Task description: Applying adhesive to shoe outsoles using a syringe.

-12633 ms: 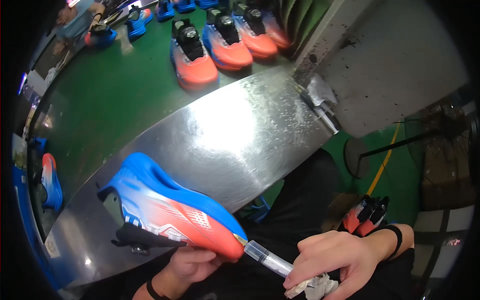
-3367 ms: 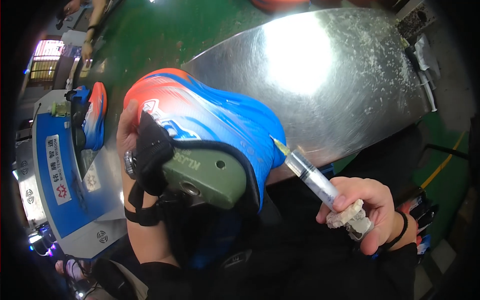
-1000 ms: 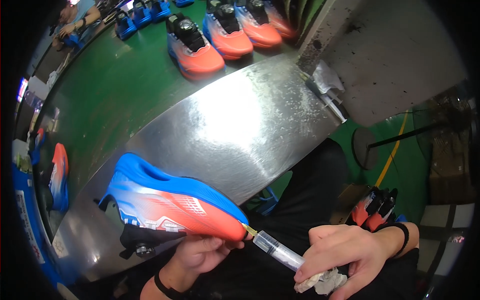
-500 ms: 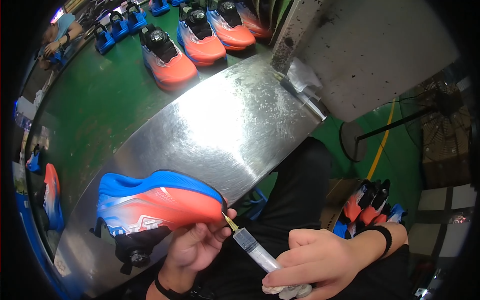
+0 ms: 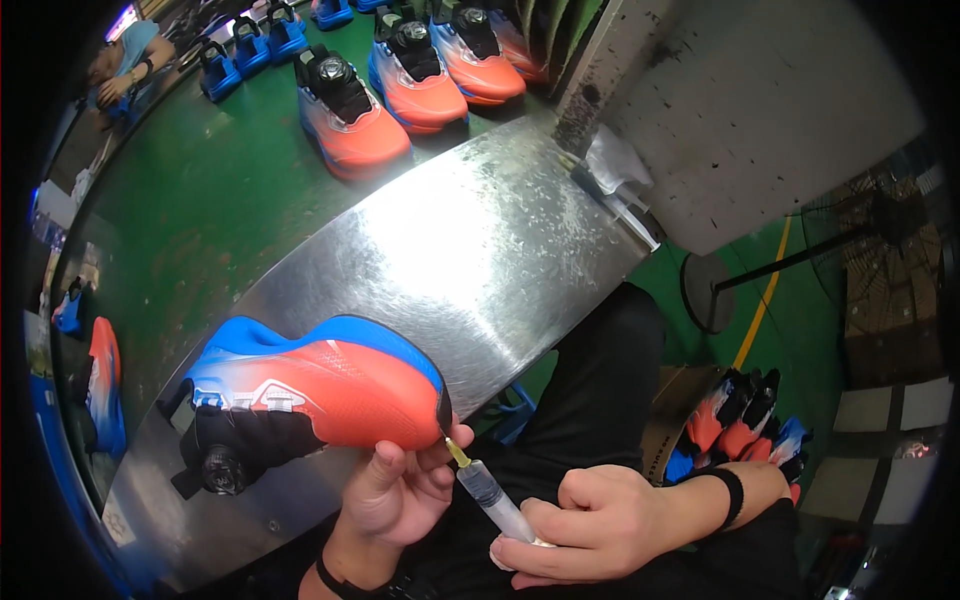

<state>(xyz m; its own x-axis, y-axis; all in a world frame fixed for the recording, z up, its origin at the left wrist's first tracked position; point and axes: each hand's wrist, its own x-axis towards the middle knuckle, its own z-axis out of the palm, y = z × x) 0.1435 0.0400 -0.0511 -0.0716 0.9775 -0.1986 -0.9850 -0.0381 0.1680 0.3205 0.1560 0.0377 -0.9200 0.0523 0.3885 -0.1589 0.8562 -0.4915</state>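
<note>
Step in hand, by my reading: the seam at the toe of the shoe [image 5: 340, 385] was being worked with a syringe [image 5: 500, 505]. Its yellow tip [image 5: 457, 453] was at the toe end, where the coral upper met the dark edge of the blue sole [image 5: 375, 342]. Whether anything came out there was too small to tell.

Right hand [image 5: 600, 525]: wrapped around the rear of the barrel, plunger hidden by the fingers. A bit of whitish material [image 5: 499, 552] showed beneath them.

Left hand [image 5: 400, 495]: grasping the shoe at the toe, fingers reaching under and behind it, thumb on the near side.

Position: the shoe lay tilted on its side, up and to the left of both hands, toe toward the right hand, with its black dial [image 5: 223, 468] facing the person. It was over the near part of the metal surface [image 5: 560, 270]; contact with that surface could not be judged.

Next move, judged: would call for a steady toe in the left hand, the tip kept on the seam line, and light, even pressure from the right hand.
</note>
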